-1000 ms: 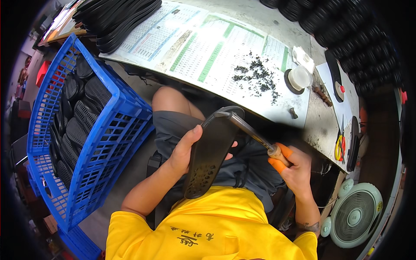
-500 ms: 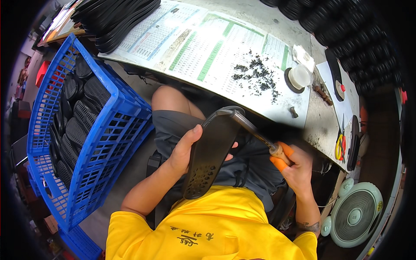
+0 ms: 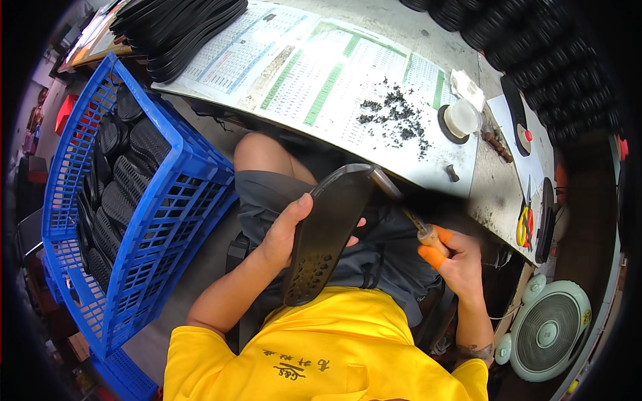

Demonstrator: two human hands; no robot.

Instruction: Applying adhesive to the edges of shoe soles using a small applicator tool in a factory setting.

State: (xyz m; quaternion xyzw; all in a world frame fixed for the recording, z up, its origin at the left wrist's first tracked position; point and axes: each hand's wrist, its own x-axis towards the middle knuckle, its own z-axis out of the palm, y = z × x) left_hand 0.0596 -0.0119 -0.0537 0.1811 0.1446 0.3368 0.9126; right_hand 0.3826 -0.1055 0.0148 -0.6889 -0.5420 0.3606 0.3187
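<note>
My left hand (image 3: 286,230) is wrapped around a black shoe sole (image 3: 331,227), its thumb on the near face and fingertips showing past the right edge. The sole stands tilted over my lap, toe end up, with small round holes near its lower end. My right hand (image 3: 461,262), with orange covers on thumb and finger, grips a trimming tool (image 3: 428,234) by its wooden handle. The tool's metal shaft points up and left, and its tip is at the right side of the toe edge. A pale, shiny line runs along that edge.
Black scraps (image 3: 401,117) lie on the paper-covered table (image 3: 361,60). A blue crate (image 3: 180,194) of black soles stands at left. Scissors (image 3: 524,224), a small white tub (image 3: 463,119) and more black soles are at right; a green fan (image 3: 547,332) stands lower right.
My right hand and the trimming tool have shifted slightly right and down along the toe edge. The thin raised strip above the toe no longer shows. My left hand holds the sole almost still.
</note>
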